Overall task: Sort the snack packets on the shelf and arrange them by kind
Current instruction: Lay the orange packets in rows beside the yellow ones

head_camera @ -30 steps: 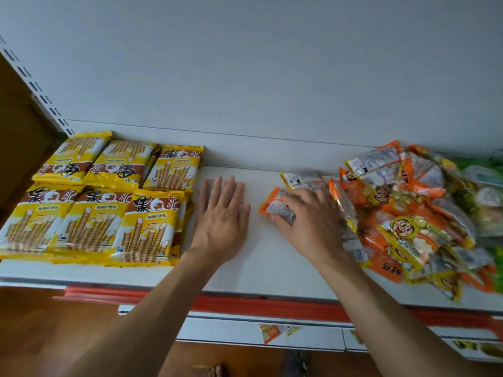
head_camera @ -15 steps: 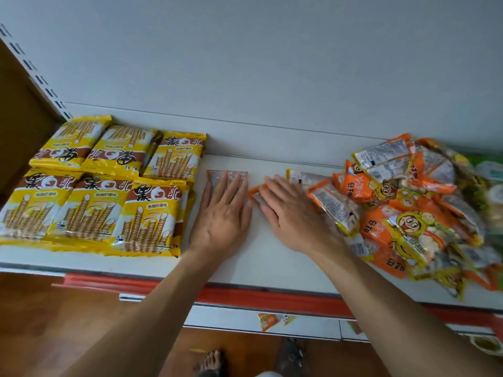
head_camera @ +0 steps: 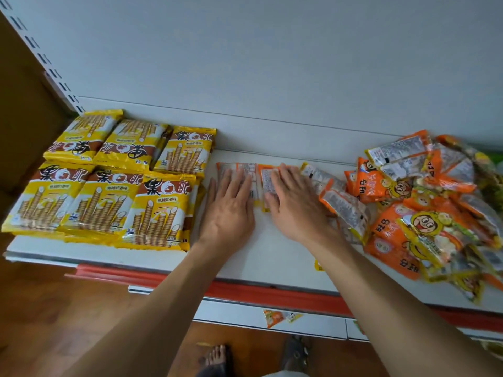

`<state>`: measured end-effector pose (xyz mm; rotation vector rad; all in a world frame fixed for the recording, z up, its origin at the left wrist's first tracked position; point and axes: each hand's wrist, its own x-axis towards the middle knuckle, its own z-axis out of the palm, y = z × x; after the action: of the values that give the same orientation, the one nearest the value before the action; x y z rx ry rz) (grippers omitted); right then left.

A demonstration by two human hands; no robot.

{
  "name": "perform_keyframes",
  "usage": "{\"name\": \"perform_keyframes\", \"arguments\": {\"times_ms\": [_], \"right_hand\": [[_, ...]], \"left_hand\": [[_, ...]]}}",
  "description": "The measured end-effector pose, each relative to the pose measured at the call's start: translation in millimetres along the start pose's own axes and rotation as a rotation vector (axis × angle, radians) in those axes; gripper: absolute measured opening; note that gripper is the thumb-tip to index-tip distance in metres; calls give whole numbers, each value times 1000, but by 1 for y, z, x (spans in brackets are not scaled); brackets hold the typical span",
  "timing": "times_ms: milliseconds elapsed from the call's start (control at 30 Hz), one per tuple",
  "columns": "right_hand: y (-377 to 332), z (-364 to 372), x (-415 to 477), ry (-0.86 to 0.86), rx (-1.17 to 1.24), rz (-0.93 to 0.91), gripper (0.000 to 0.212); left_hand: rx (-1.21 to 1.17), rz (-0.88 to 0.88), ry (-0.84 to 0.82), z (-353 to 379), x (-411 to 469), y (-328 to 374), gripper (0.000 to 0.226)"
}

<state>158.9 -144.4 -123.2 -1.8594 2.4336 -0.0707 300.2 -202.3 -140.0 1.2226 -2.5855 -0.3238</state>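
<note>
Two small orange packets lie face down side by side on the white shelf [head_camera: 272,262]. My left hand [head_camera: 228,210] lies flat on the left packet [head_camera: 231,167]. Next to it, my right hand [head_camera: 294,205] presses flat on the right packet [head_camera: 266,180]. Yellow wafer-roll packets [head_camera: 109,180] fill the left of the shelf in two neat rows. To the right lies a loose heap of orange packets [head_camera: 424,202], mixed face up and face down.
The shelf's back panel [head_camera: 272,77] rises behind. A red strip [head_camera: 245,289] runs along the front edge. One orange packet [head_camera: 280,317] lies on the lower shelf. Below are a wooden floor and a sandalled foot [head_camera: 217,357]. Green packets [head_camera: 495,164] show at the far right.
My right hand slid an orange packet leftward from the heap until it lay beside the packet under my left hand. The left hand stayed flat in place.
</note>
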Motion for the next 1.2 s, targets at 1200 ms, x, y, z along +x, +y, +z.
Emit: {"name": "perform_keyframes", "arguments": {"times_ms": [1200], "right_hand": [[27, -64, -10, 248, 347, 242, 34]], "left_hand": [[-289, 164, 73, -52, 22, 37, 33]]}}
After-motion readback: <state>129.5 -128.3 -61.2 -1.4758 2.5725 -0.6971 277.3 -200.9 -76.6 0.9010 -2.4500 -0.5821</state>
